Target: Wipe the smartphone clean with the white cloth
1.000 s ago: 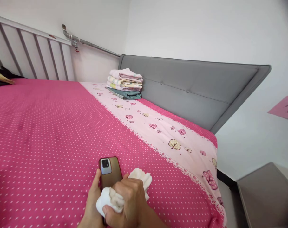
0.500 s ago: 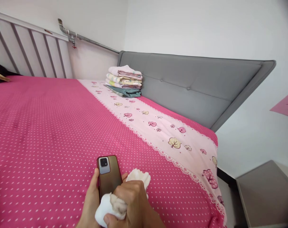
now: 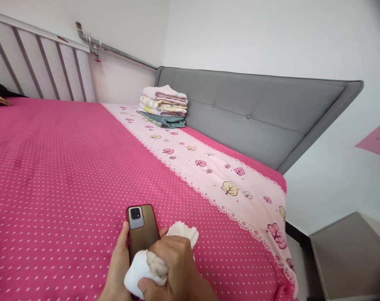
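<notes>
My left hand (image 3: 117,269) holds a brown phone (image 3: 140,229) with its back and camera facing up, thumb along the phone's left edge. My right hand (image 3: 173,269) is closed on a bunched white cloth (image 3: 139,269) and presses it against the lower part of the phone's back. More of the cloth (image 3: 183,230) sticks out beyond my right knuckles. Both hands are at the bottom of the view, just above the pink dotted bedsheet (image 3: 58,167).
A stack of folded cloths (image 3: 165,106) lies at the far corner of the bed against the grey padded headboard (image 3: 255,113). A grey slatted rail (image 3: 36,71) runs along the far side. A grey bedside unit (image 3: 350,255) stands at lower right.
The right hand with the cloth has slid down the phone's back, uncovering more of it. The view has shifted slightly.
</notes>
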`<state>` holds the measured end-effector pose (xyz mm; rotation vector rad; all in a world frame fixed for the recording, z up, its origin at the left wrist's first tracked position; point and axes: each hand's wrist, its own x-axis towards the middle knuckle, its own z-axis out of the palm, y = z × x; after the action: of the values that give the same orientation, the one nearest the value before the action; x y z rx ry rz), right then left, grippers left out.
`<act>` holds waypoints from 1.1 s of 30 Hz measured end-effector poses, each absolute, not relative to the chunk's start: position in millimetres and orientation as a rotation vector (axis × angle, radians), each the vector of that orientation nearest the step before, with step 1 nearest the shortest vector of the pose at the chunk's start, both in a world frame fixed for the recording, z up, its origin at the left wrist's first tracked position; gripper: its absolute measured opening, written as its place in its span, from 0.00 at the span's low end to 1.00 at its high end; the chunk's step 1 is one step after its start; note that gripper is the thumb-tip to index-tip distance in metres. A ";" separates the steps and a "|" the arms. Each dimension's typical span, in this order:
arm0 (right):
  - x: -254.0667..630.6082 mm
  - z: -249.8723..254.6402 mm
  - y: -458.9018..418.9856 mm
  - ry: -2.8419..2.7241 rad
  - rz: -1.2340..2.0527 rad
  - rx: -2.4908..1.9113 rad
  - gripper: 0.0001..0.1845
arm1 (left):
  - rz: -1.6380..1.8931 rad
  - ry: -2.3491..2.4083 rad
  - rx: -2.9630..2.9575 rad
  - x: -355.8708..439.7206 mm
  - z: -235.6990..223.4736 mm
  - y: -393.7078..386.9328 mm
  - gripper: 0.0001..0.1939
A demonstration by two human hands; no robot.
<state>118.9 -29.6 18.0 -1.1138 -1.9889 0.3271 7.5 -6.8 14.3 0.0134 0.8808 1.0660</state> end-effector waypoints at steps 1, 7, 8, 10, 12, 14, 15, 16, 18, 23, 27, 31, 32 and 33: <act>118.9 17.6 -29.2 -1.989 0.325 -1.109 0.24 | 1.057 0.887 0.013 7.5 14.7 -6.8 0.29; 118.9 15.7 -27.6 -1.983 0.317 -1.084 0.24 | 1.056 0.884 0.039 7.9 15.2 -7.6 0.32; 118.8 15.4 -27.4 -1.980 0.315 -1.084 0.24 | 1.050 0.888 0.039 8.0 15.2 -7.8 0.32; 118.8 15.0 -27.2 -1.975 0.317 -1.083 0.25 | 1.038 0.896 0.034 7.9 14.9 -8.0 0.33; 119.0 14.8 -27.1 -1.973 0.323 -1.082 0.25 | 1.038 0.894 0.036 7.7 14.5 -7.7 0.31; 119.3 14.7 -27.0 -1.971 0.328 -1.082 0.24 | 1.049 0.881 0.042 7.4 14.0 -7.2 0.30; 119.5 14.7 -26.9 -1.969 0.330 -1.081 0.24 | 1.052 0.876 0.042 7.4 14.0 -6.9 0.29; 119.7 14.7 -26.8 -1.965 0.329 -1.077 0.24 | 1.055 0.876 0.040 7.5 14.1 -6.8 0.29; 119.9 14.8 -26.4 -1.954 0.326 -1.070 0.24 | 1.059 0.876 0.034 7.9 15.1 -6.9 0.29; 119.3 14.8 -25.2 -1.918 0.304 -1.040 0.25 | 1.066 0.871 0.011 9.0 19.6 -8.0 0.27; 118.3 14.0 -24.5 -1.894 0.298 -1.022 0.25 | 1.087 0.859 0.019 9.3 20.2 -7.5 0.26; 119.1 14.4 -24.1 -1.899 0.300 -1.025 0.25 | 1.073 0.857 0.018 8.9 17.3 -7.1 0.26; 119.5 14.7 -24.1 -1.903 0.301 -1.027 0.25 | 1.078 0.850 0.019 8.7 16.6 -7.1 0.25; 119.8 15.1 -24.0 -1.906 0.304 -1.029 0.25 | 1.085 0.845 0.020 8.4 15.9 -7.1 0.24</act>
<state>119.8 -24.0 15.1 -1.0291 -1.9063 0.3041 8.4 -7.1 15.9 0.0202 0.8445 1.0851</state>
